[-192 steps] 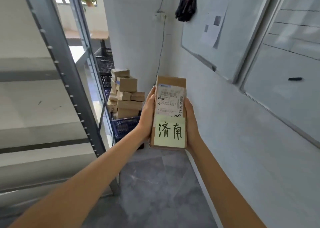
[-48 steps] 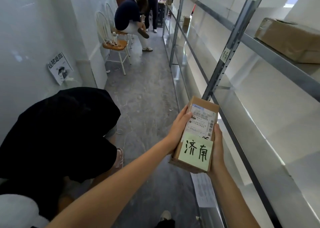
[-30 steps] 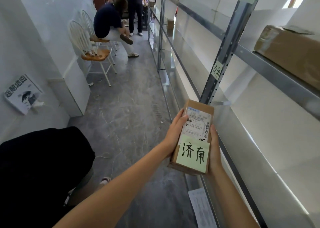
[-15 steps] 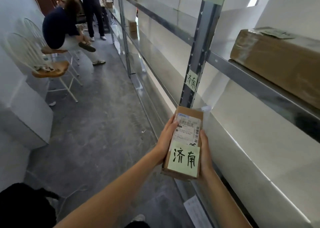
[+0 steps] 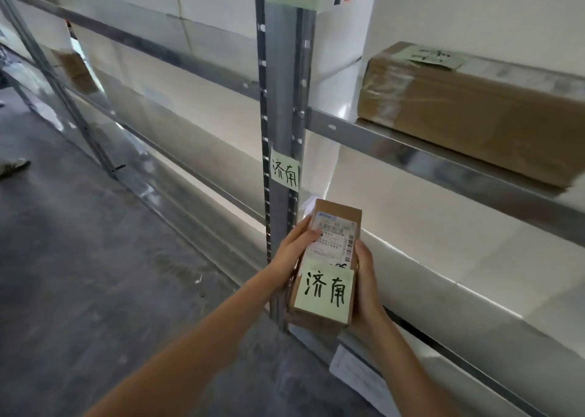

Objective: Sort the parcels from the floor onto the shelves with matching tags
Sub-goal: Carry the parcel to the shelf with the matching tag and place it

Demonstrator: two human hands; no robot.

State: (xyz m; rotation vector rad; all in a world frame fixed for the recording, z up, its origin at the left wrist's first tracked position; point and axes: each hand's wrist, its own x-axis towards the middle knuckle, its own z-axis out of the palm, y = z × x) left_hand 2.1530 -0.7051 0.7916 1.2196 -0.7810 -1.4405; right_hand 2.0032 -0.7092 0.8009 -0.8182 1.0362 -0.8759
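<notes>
Grey stone floor (image 5: 95,258) runs along a metal shelving rack (image 5: 443,169) whose upright (image 5: 281,100) stands mid-scene. On the upper right shelf lies a long brown carton (image 5: 474,112). Lower on the upright is a green shelf tag (image 5: 285,172). Just below it the parcel (image 5: 329,264) is held off the shelf, its green note (image 5: 326,290) bearing the same characters. The left hand (image 5: 291,255) and right hand (image 5: 365,277) clasp its sides, fingers wrapped around the edges. Matching looks done; placing it on the shelf to the right remains.

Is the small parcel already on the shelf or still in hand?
In hand: both hands, left hand and right hand, grip the small parcel before the shelf post.
</notes>
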